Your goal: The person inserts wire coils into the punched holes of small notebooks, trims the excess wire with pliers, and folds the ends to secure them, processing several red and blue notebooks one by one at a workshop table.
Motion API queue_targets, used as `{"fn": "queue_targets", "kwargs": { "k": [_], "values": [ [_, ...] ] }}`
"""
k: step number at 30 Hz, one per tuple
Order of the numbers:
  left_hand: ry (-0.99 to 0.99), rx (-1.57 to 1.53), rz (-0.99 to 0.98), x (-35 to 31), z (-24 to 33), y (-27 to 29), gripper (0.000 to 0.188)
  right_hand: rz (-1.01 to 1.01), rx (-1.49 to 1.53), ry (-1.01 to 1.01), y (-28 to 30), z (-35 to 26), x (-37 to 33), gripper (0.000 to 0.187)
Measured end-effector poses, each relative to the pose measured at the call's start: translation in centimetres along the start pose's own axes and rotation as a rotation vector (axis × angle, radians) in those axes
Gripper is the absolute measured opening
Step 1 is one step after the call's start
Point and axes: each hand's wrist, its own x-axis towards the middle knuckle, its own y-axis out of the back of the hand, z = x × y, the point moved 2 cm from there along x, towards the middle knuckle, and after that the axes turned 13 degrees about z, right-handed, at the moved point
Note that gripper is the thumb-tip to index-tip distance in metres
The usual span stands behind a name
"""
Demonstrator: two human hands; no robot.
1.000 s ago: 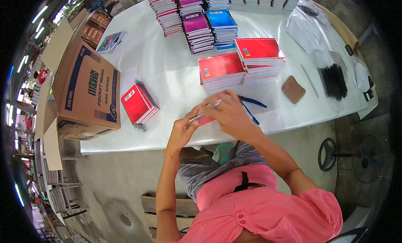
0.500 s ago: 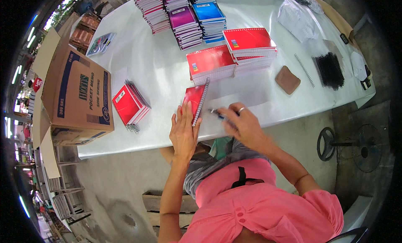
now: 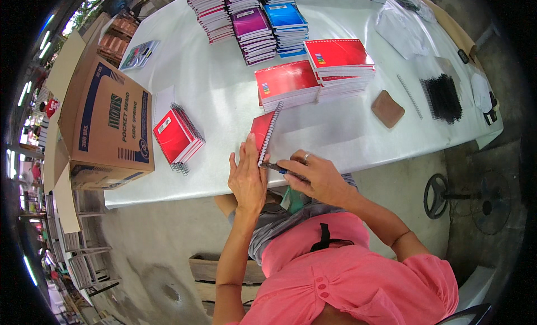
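Observation:
A small red notebook (image 3: pixel 260 128) lies near the table's front edge, with a metal spiral coil (image 3: pixel 271 129) along its right side. My left hand (image 3: pixel 246 177) rests flat over its lower part, fingers stretched out. In my right hand (image 3: pixel 320 179) is a pair of pliers (image 3: pixel 274 167) with dark blue handles. Their tip meets the coil's lower end, beside my left fingers; whether the jaws are closed on the wire is too small to tell. Left of my hands sits a pile of spiral-bound red notebooks (image 3: pixel 174 136).
Red notebook stacks (image 3: pixel 286 85) stand beyond my hands, with purple (image 3: pixel 251 24) and blue stacks (image 3: pixel 286 20) behind. At left is an open cardboard box (image 3: pixel 112 121). A brown pad (image 3: pixel 387 109), a loose coil (image 3: pixel 410 97) and a heap of black coils (image 3: pixel 442 98) lie at right.
My right hand has brought the pliers left and down to the lower end of the coil. My left hand stays on the notebook. The whole view has shifted slightly.

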Motion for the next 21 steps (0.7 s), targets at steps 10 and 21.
{"fn": "queue_targets", "kwargs": {
  "k": [10,21],
  "values": [
    [-0.144,0.329,0.293,3.5,-3.9,5.6,0.059,-0.202,0.26,-0.454,1.0,4.2,2.3,0.029],
    [0.246,0.695,-0.171,7.6,-12.6,4.8,0.083,-0.054,-0.443,-0.13,-0.3,10.7,-1.3,0.04]
  ]
}}
